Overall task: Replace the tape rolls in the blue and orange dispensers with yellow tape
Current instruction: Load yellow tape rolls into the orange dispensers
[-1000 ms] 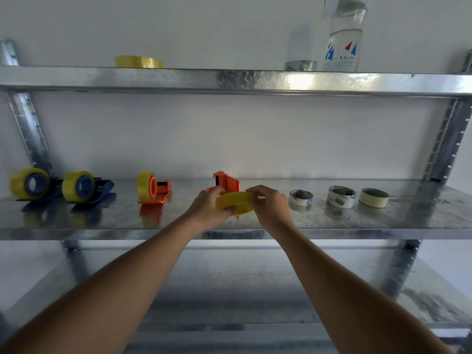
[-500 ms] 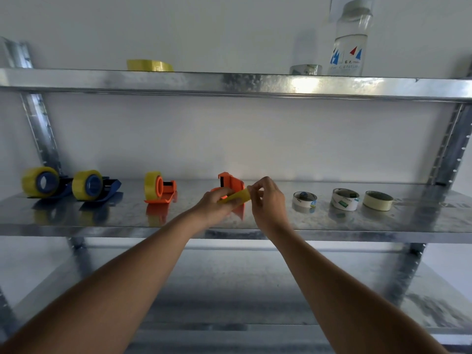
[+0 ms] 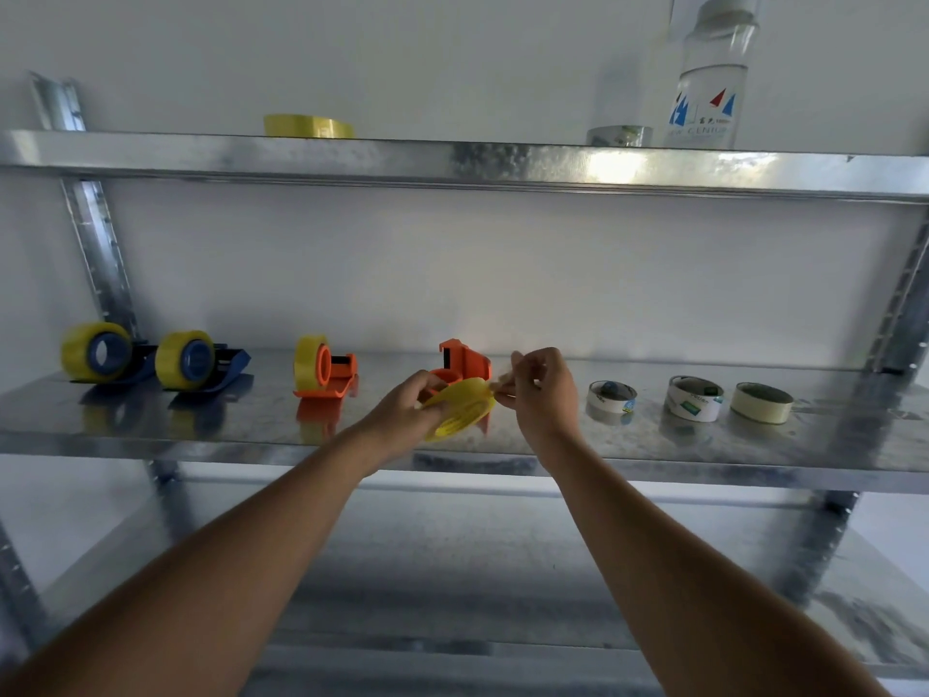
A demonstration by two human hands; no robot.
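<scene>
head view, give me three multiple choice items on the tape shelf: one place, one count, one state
1. Where does the spare yellow roll lie?
A. on the top shelf, left of the bottle
B. on the bottom shelf
C. beside the white rolls

2. How many dispensers on the middle shelf already carry yellow tape?
A. one
B. three
C. four

3. What is the state of the orange dispenser behind the hands?
A. loaded with white tape
B. no roll mounted on it
C. lying on the floor

Answers:
1. A, it sits up beside the small shiny roll and the bottle.
2. B, two blue dispensers and the left orange dispenser have yellow rolls.
3. B, the left hand holds the yellow tape roll while the right hand pinches its end.
</scene>
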